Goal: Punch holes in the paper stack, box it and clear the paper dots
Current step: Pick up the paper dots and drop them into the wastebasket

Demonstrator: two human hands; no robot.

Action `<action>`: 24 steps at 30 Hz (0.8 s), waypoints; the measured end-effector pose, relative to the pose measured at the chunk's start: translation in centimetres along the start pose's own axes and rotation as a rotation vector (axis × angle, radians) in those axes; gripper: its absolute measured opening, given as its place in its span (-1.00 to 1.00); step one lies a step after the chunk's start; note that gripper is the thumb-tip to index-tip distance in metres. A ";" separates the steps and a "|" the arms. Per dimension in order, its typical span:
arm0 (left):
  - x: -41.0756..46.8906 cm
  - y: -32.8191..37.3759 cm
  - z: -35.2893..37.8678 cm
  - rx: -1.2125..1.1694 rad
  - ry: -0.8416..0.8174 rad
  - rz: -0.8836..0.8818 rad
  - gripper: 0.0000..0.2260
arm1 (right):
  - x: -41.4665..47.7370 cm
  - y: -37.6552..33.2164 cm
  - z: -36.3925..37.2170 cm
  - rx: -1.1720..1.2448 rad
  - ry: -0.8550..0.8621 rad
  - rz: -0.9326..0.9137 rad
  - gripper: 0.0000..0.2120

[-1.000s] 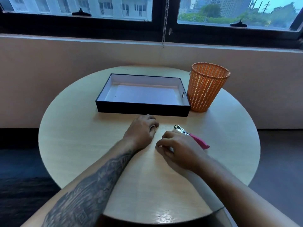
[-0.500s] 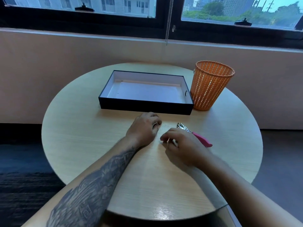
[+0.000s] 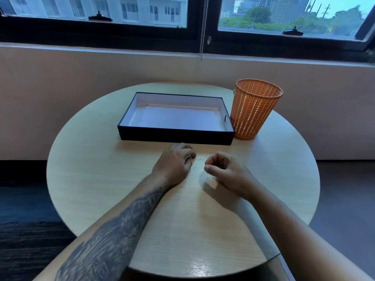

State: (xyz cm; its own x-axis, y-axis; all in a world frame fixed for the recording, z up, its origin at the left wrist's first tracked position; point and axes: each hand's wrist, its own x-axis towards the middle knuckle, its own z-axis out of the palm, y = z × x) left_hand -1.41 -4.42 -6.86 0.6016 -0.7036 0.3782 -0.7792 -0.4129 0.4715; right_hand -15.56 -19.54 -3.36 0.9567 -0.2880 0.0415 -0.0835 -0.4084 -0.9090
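Observation:
My right hand (image 3: 225,171) hovers just above the round table (image 3: 97,179), fingertips pinched against the thumb on what looks like tiny paper dots; only a pale speck shows. My left hand (image 3: 174,165) rests on the table beside it with curled fingers and a ring, holding nothing I can see. The black box (image 3: 176,136) lies open beyond the hands, with the white paper stack (image 3: 178,120) flat inside. The pink-handled punch is out of sight, where my right hand now covers the table.
An orange mesh waste basket (image 3: 253,114) stands upright at the box's right end, touching it. A wall and window ledge run behind the table. Dark floor surrounds the table on both sides.
My right hand has lifted off the table and curled into a pinch, now hiding the punch that showed behind it. The left hand has barely moved.

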 end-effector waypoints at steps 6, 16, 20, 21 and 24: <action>1.3 0.8 -0.6 -0.094 0.095 0.006 -0.82 | 0.2 -0.4 -0.6 -0.023 0.040 -0.035 -0.98; 12.4 7.5 -5.0 -0.170 0.202 0.176 -0.82 | 4.3 -5.2 -8.9 -0.167 0.222 -0.222 -0.97; 16.6 9.6 -5.5 -0.103 0.101 0.226 -0.73 | 7.1 -7.3 -14.1 -0.254 0.338 -0.288 -0.95; 17.4 10.0 -5.5 -0.073 0.067 0.232 -0.69 | 7.8 -7.7 -15.4 -0.270 0.367 -0.292 -0.96; 19.2 11.1 -5.1 -0.006 -0.010 0.229 -0.61 | 9.9 -8.4 -18.7 -0.364 0.429 -0.264 -0.97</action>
State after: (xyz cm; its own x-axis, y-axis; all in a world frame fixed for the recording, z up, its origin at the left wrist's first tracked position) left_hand 2.36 -19.60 9.67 0.4078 -0.7839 0.4682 -0.8941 -0.2389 0.3788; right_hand -10.61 -35.12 12.41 0.7672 -0.4285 0.4772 -0.0215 -0.7608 -0.6486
